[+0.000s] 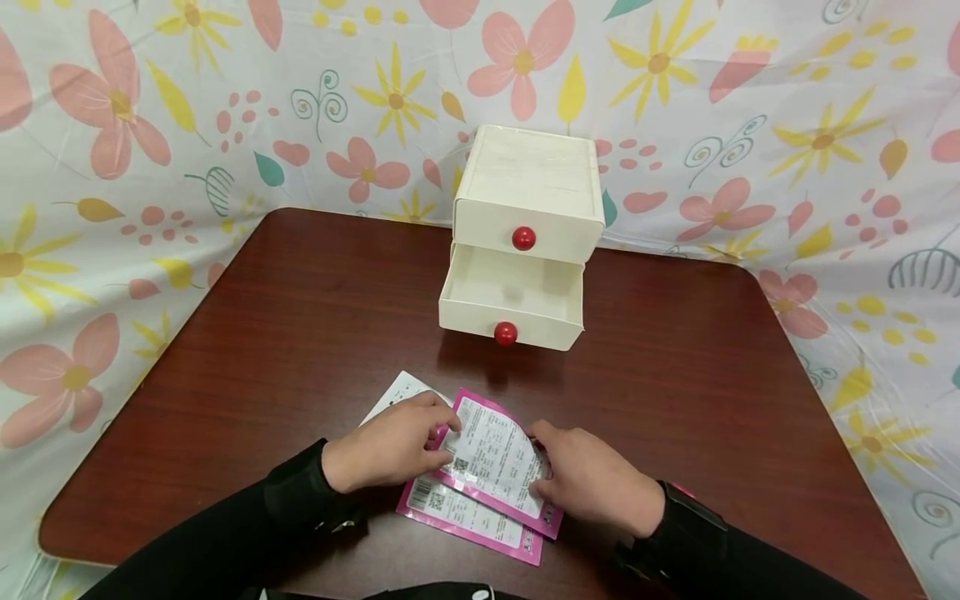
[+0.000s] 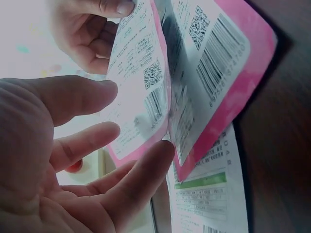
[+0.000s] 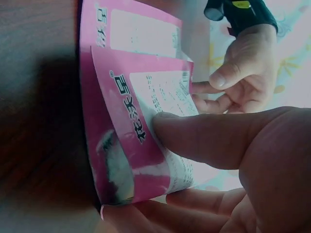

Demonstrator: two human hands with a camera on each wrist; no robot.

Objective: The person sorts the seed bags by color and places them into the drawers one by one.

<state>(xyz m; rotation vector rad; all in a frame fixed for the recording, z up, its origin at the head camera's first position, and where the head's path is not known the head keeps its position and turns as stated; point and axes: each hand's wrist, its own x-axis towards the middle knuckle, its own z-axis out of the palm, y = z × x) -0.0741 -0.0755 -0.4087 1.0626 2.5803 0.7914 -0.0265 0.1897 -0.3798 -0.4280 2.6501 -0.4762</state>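
Note:
In the head view, a pink-edged packet (image 1: 491,454) with a white printed label lies partly over a second pink packet (image 1: 472,521). My right hand (image 1: 600,483) pinches the upper packet at its right side, thumb on the label and fingers beneath, as the right wrist view shows. That packet bends upward, with a gap under it. My left hand (image 1: 393,442) is at its left end, thumb and fingers apart; in the left wrist view one fingertip (image 2: 167,148) meets the packet's edge. A white packet (image 1: 405,388) lies partly hidden beneath the left hand.
A cream two-drawer box (image 1: 536,167) stands at the back of the brown table (image 1: 300,317). Its lower drawer (image 1: 480,312) is pulled out toward me, and the upper one is closed. Both have red knobs. Behind hangs a flower-patterned cloth (image 1: 247,150).

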